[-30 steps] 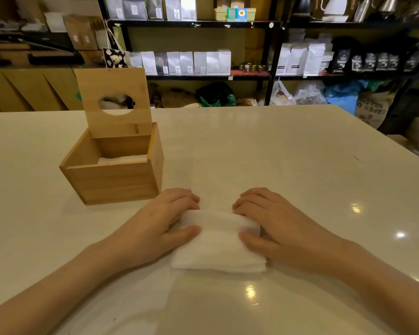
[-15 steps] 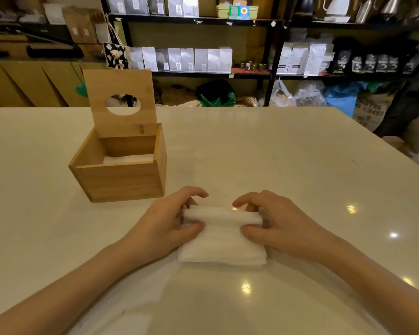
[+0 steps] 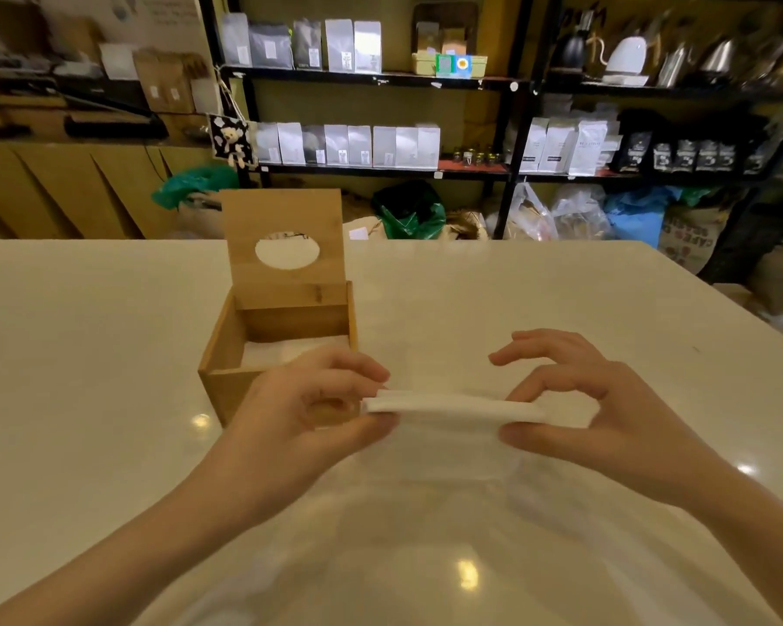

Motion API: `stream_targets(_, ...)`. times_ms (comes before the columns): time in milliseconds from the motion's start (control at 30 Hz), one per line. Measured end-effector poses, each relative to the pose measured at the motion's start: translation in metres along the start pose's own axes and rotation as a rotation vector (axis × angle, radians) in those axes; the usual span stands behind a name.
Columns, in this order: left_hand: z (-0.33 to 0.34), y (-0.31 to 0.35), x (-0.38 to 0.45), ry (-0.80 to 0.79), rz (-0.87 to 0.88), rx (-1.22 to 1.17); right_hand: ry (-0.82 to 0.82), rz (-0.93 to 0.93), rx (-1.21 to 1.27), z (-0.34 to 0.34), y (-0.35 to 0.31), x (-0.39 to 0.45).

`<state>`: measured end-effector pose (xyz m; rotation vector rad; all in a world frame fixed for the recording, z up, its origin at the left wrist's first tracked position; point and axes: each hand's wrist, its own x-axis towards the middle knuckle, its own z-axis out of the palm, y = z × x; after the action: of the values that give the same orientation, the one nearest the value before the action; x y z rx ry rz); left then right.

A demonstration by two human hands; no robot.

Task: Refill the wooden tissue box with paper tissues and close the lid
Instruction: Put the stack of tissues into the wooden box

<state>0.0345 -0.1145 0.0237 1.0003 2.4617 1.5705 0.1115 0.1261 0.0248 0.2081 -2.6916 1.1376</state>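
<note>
Tissue stack (image 3: 455,405) now lifted off the table (image 3: 87,399), pinched at its ends by left hand (image 3: 299,413) and right hand (image 3: 602,408), wooden box (image 3: 227,354) open at near left.

— What is the box (image 3: 263,354) made of?
— Pale wood, bamboo by the look of it, with a fine straight grain and a smooth, matt finish. The raised lid (image 3: 285,282) is the same wood, cut through with an oval hole.
— And the stack (image 3: 453,406) held between the left hand (image 3: 299,422) and right hand (image 3: 606,413)?
— Soft white paper tissues, matt, slightly fluffy at the edge. More white paper (image 3: 290,350) lies inside the box.
— The table (image 3: 561,300)?
— A cream, stone-like top, smooth and glossy; it throws back bright spots from the lamps.
— Behind it?
— Black metal shelves (image 3: 507,128), matt white and dark pouches (image 3: 380,144), shiny metal kettles (image 3: 719,56), crinkled glossy plastic bags (image 3: 407,214).
</note>
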Motion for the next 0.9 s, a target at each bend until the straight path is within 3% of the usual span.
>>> stream_targets(300,-0.082,-0.004,0.020,0.192,-0.138,0.194,0.011,0.007,0.128,0.028,-0.050,0.079)
stream_targets(533,-0.107,-0.043,0.056,0.116,-0.374,0.388,-0.003,0.212,0.100,0.064,-0.046,0.127)
stream_targets(733,-0.106,-0.055,0.074,0.010,-0.359,0.667,-0.077,0.221,-0.208,0.078,-0.045,0.155)
stream_targets(900,-0.101,-0.054,0.087,-0.038,-0.414,0.755,-0.132,0.239,-0.403,0.080,-0.045,0.170)
